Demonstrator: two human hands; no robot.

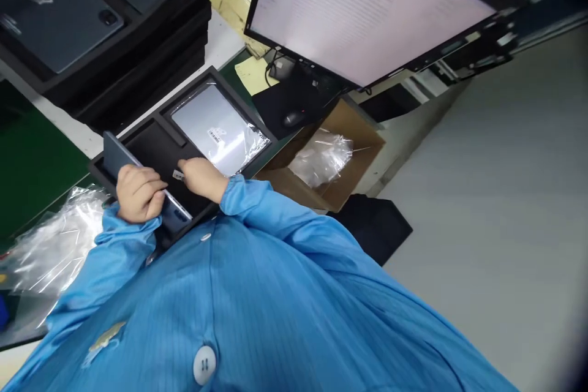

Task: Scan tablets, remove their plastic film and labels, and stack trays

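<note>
My left hand (139, 193) is closed round the edge of a dark tablet (122, 156), which stands tilted on its side over the left compartment of a black foam tray (154, 135). A small white barcode label (178, 176) is pinched in the fingers of my right hand (202, 177), just right of the tablet. In the tray's right compartment lies a silvery tablet in a clear plastic bag (214, 125), with a barcode label on its back. The tablet's face turned away from me is hidden.
Stacked black foam trays (151, 43) with tablets stand at the upper left. Clear plastic bags (59, 239) lie at the left. A monitor (340, 6), a mouse (294, 117) and a cardboard box (362, 147) holding plastic bags are at the right.
</note>
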